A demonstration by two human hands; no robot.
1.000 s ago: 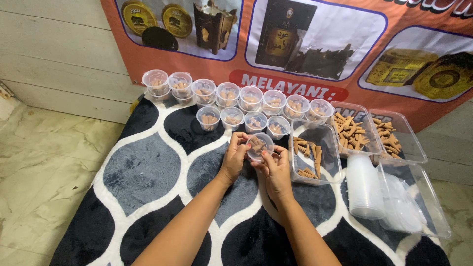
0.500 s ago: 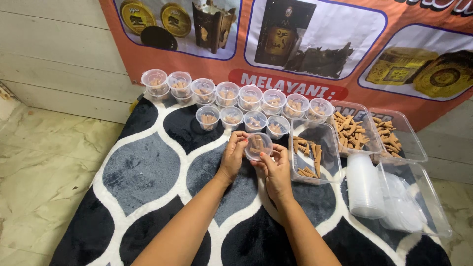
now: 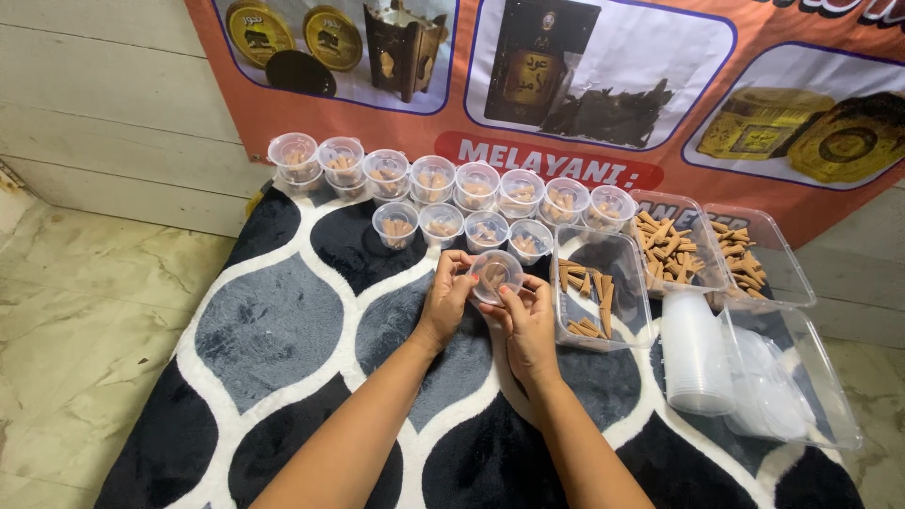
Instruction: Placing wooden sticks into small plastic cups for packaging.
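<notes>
Both hands hold one small clear plastic cup (image 3: pixel 496 275) with a lid on it and brown cone-shaped pieces inside, just above a black, grey and white rug (image 3: pixel 273 320). My left hand (image 3: pixel 447 300) grips its left side. My right hand (image 3: pixel 528 320) holds its right side, fingertips on the lid's rim. Right beyond the cup stands a short row of filled, lidded cups (image 3: pixel 462 226), and behind that a longer row of the same cups (image 3: pixel 443 177).
To the right are clear trays of brown cones (image 3: pixel 589 287) (image 3: pixel 671 247) (image 3: pixel 745 264), a stack of empty cups lying on its side (image 3: pixel 696 353) and a clear tray of lids (image 3: pixel 787 391). An orange banner (image 3: pixel 584 85) hangs on the wall behind. Pale stone floor lies left of the rug.
The cup has stayed between both hands with only slight finger shifts on the lid. Nothing else moved.
</notes>
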